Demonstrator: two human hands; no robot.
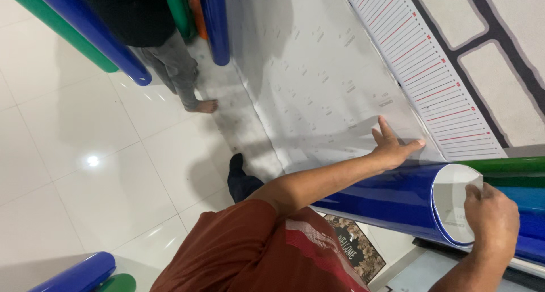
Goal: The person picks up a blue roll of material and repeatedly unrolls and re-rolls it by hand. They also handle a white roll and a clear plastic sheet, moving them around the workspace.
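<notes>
Blue vinyl roll (392,198), partly unwound, lying across the lower right with its long axis running left to right and its open end facing the right hand (493,215). That hand curls its fingers over the roll's end rim, gripping it. The left hand (393,147) lies just above the roll, spread flat, palm down, on the unrolled grey backing sheet (318,82), which extends away beside a measuring strip (426,70). More rolls (511,167) lie behind. A second person's legs (179,70) stand well apart; the roll's underside and far end are hidden.
</notes>
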